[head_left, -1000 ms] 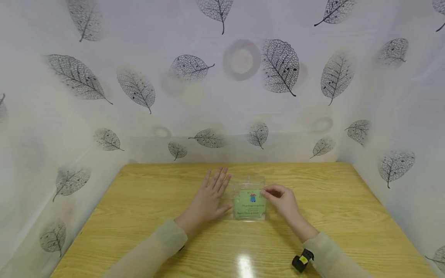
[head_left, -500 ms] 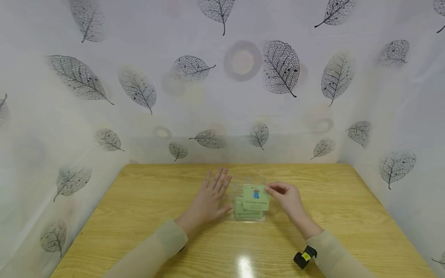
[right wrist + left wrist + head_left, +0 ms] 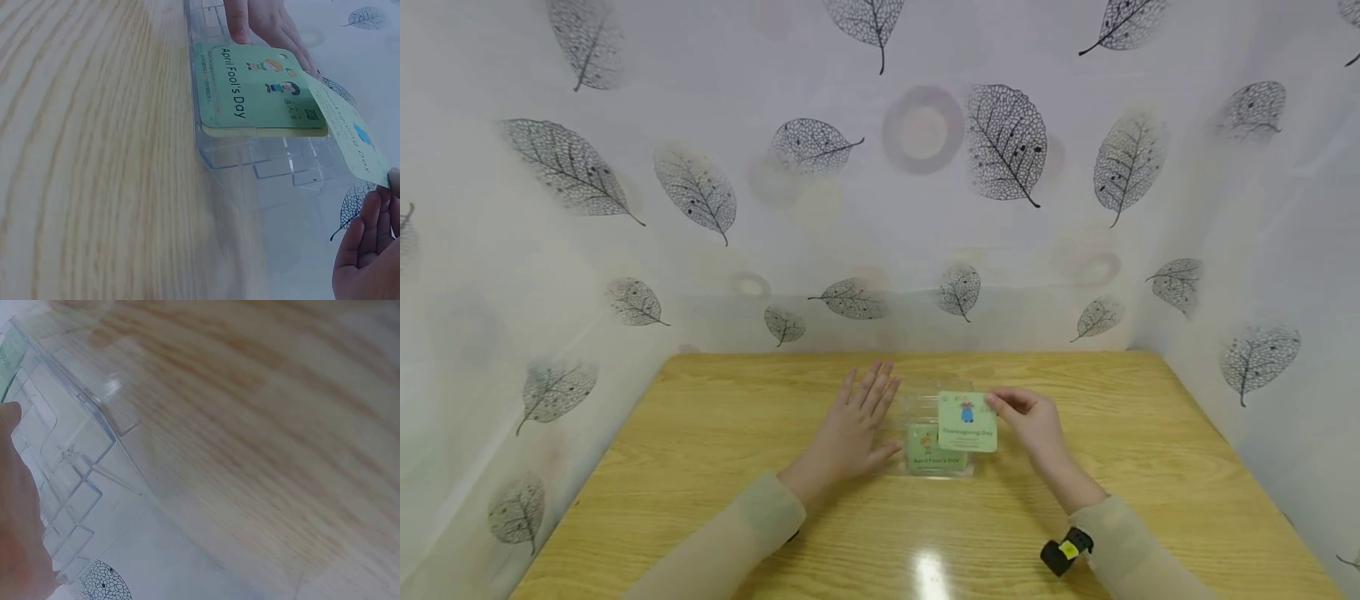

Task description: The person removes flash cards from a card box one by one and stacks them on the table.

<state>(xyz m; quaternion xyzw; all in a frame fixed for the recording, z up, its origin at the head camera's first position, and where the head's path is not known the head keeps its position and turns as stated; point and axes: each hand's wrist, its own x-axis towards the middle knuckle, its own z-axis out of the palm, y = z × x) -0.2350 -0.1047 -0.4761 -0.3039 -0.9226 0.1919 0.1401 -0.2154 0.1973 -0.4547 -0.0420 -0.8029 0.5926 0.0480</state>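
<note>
Between thumb and fingertips my right hand [image 3: 1028, 425] pinches the right edge of a green card [image 3: 967, 423] marked "Thanksgiving Day". The card is raised and tilted over a clear plastic box [image 3: 275, 159]. Inside the box lies another green card [image 3: 253, 87] reading "April Fool's Day", with a pale card edge showing beneath it. My left hand [image 3: 850, 429] lies with straight fingers at the box's left side, its thumb by the box edge. The left wrist view shows part of that hand [image 3: 22, 519] against the transparent stepped wall.
A wooden table [image 3: 715, 417] carries the box. Pale curtain cloth [image 3: 850, 225] printed with dark leaves hangs behind and along both sides. On the right wrist sits a black camera [image 3: 1063, 552] with a yellow mark.
My right hand has lifted the Thanksgiving Day card out of the box, up and to the right, uncovering the April Fool's Day card. The left hand has stayed still.
</note>
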